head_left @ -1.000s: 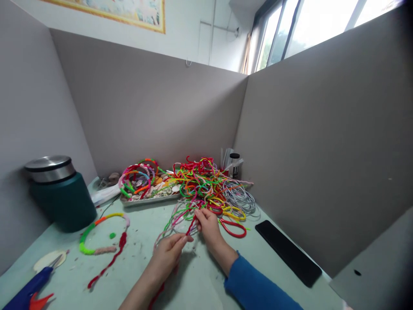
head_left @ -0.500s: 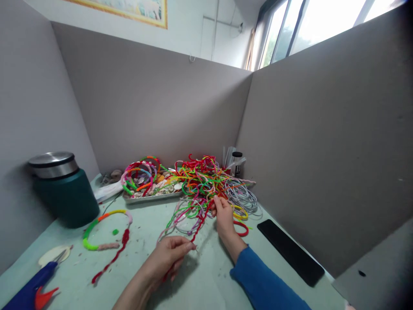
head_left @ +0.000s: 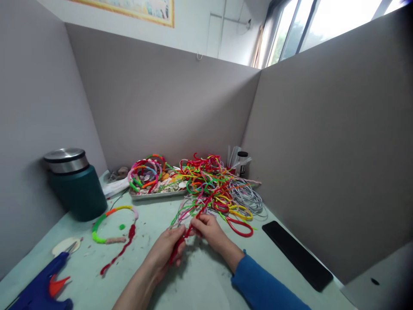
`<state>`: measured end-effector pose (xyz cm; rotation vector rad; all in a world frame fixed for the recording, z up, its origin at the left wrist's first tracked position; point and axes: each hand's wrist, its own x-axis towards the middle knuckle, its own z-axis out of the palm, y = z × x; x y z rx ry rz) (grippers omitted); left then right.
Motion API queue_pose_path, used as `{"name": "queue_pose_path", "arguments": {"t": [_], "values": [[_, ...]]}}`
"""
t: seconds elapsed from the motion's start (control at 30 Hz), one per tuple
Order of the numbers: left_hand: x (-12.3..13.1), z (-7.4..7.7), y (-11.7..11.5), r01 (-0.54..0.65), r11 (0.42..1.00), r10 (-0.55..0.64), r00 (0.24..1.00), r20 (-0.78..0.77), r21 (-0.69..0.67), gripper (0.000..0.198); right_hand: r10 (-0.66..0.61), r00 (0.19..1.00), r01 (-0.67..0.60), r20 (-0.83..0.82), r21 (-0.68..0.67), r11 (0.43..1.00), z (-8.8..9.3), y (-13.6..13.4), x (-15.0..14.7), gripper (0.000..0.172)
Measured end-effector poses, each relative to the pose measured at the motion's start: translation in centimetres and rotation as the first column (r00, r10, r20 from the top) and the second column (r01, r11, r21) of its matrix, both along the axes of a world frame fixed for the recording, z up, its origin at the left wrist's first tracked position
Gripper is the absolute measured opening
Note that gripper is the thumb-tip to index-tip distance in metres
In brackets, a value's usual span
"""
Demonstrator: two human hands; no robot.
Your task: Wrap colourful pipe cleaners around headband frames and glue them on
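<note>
Close together above the table's middle, my left hand (head_left: 167, 247) and my right hand (head_left: 208, 232) both pinch a strand of fuzzy red yarn (head_left: 190, 230). One part of the yarn hangs below my left fingers; the other runs up past my right hand into a tangled pile of coloured yarn (head_left: 206, 181). To the left lies an open ring wrapped in green, orange, yellow and pink (head_left: 97, 228), with a loose red yarn tail (head_left: 119, 255) at its right side. A small green piece (head_left: 121, 227) rests inside the ring.
At the left front is a blue glue gun (head_left: 38, 282), its tip over a pale disc (head_left: 61, 247). Behind it stands a green flask (head_left: 77, 191). A metal tray (head_left: 155, 197) holds buttons and wrapped rings. A black phone-like slab (head_left: 297, 254) lies right; grey partitions (head_left: 167, 94) enclose the table.
My right hand has come down and left, close to my left hand, drawing the red yarn with it. A red loop has slid forward from the pile. The view has shifted slightly.
</note>
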<state>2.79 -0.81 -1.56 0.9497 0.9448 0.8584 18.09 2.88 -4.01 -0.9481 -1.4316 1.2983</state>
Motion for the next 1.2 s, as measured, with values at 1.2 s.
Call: {"name": "queue_pose_path", "arguments": {"t": [1.2], "values": [[-0.09, -0.47, 0.42, -0.134, 0.918, 0.268, 0.904, -0.333, 0.374, 0.028, 0.012, 0.999, -0.011, -0.034, 0.046, 0.999, 0.02, -0.24, -0.2, 0.024]]}}
